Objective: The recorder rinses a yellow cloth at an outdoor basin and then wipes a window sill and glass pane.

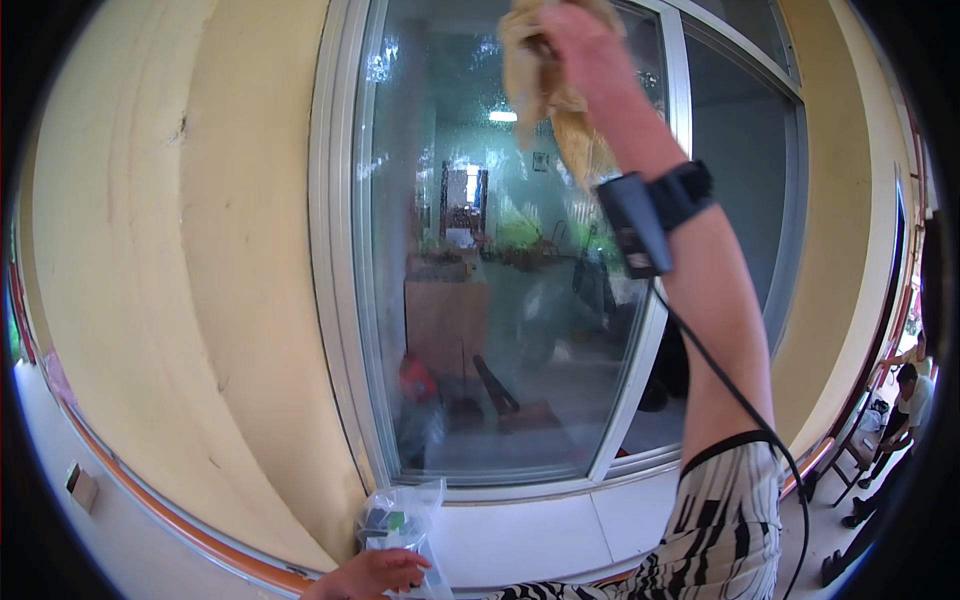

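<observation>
My right hand is raised to the upper part of a window and grips a tan cloth. Folds of the cloth hang down in front of the glass pane, which looks wet or streaked near the top. A black strapped device with a cable sits on my right wrist. Low in the view, my left hand is beside a clear plastic bag on the white tiled sill. Its fingers are bent and overlap the bag; whether they touch it or hold anything is unclear.
White frame bars edge the pane, with a darker opening to the right. An orange rail runs along the yellow wall. A small cardboard box lies at left. People are near a chair at far right.
</observation>
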